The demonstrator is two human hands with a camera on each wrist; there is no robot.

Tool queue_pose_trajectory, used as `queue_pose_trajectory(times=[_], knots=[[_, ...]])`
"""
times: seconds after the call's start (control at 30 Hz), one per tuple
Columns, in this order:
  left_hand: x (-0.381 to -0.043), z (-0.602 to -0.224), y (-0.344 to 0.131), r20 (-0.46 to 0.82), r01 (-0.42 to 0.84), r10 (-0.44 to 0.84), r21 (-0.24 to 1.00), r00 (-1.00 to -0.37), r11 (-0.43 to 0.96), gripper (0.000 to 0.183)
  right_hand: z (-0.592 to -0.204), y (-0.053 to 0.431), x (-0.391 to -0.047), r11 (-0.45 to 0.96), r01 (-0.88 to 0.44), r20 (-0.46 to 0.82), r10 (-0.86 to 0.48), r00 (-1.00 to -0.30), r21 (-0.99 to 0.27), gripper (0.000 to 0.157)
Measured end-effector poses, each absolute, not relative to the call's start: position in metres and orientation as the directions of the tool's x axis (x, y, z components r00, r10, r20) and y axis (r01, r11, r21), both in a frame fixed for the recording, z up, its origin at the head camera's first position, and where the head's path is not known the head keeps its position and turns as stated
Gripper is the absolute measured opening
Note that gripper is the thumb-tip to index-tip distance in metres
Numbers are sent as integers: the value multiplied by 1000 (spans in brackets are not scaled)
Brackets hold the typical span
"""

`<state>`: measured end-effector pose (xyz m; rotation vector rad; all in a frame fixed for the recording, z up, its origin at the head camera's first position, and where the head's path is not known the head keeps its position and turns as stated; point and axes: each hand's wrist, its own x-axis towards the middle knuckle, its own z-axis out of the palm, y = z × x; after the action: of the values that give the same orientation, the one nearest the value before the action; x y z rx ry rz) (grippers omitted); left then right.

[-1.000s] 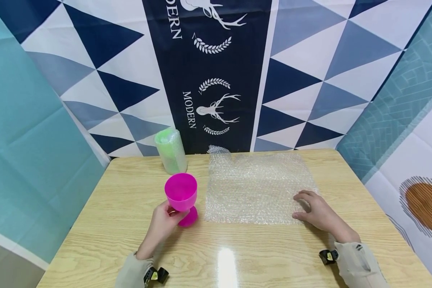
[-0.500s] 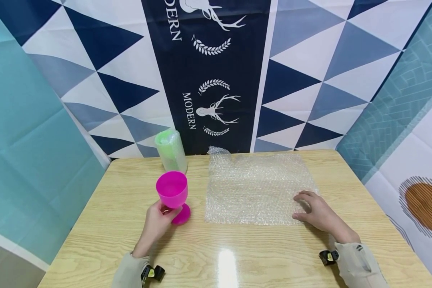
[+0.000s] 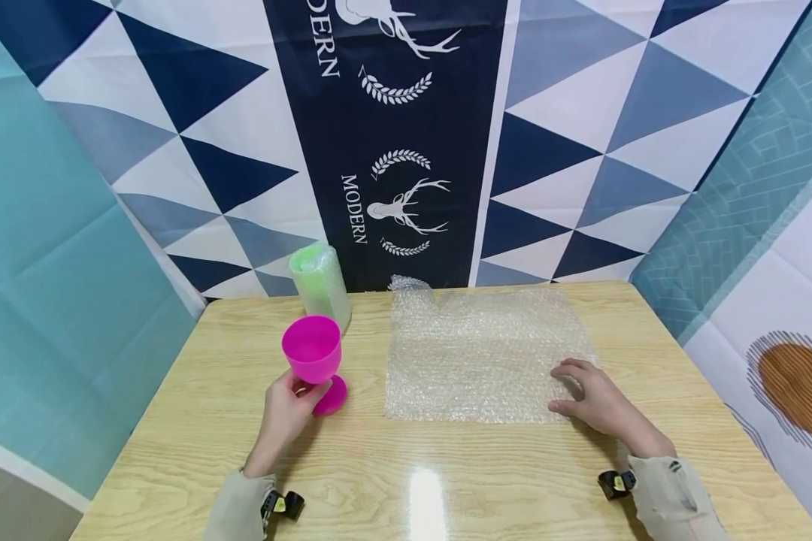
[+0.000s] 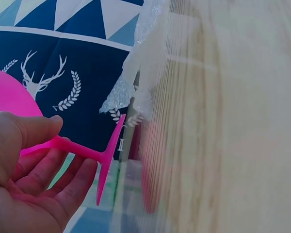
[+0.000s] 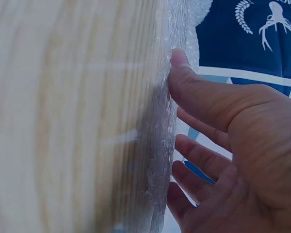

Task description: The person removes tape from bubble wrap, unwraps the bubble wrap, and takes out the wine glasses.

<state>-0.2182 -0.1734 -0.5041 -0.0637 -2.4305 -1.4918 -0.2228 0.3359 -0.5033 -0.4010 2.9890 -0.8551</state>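
Observation:
My left hand (image 3: 286, 412) grips a bright pink plastic goblet (image 3: 313, 361) by its stem, bowl upward. In the left wrist view thumb and fingers wrap the stem, and the goblet's round foot (image 4: 105, 170) shows a gap above the tabletop. A flat sheet of clear bubble wrap (image 3: 480, 357) lies to the right, its far left corner curled up. At that sheet's right edge rests my right hand (image 3: 594, 400); its relaxed, slightly bent fingertips touch the plastic (image 5: 160, 170), pinching nothing.
A bubble-wrapped green cup-like object (image 3: 321, 284) stands at the back left, just behind the goblet. The wooden table (image 3: 365, 481) ends at a patterned cloth backdrop (image 3: 406, 113), with teal cloth (image 3: 74, 263) along the left side.
My left hand has carried the goblet to the left, away from the bubble wrap and slightly farther back. The right hand and the sheet have stayed in place.

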Motion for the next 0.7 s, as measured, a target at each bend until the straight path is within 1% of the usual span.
queue_pose_trajectory(times=[0.17, 0.7], knots=[[-220, -504, -174, 275, 189, -117, 860, -954, 473, 23, -504, 337, -224, 825, -242, 62, -245, -968, -511, 56], [-230, -503, -183, 288, 182, -146, 849, -946, 496, 22, -503, 336, -222, 823, -230, 54, -237, -970, -520, 55]])
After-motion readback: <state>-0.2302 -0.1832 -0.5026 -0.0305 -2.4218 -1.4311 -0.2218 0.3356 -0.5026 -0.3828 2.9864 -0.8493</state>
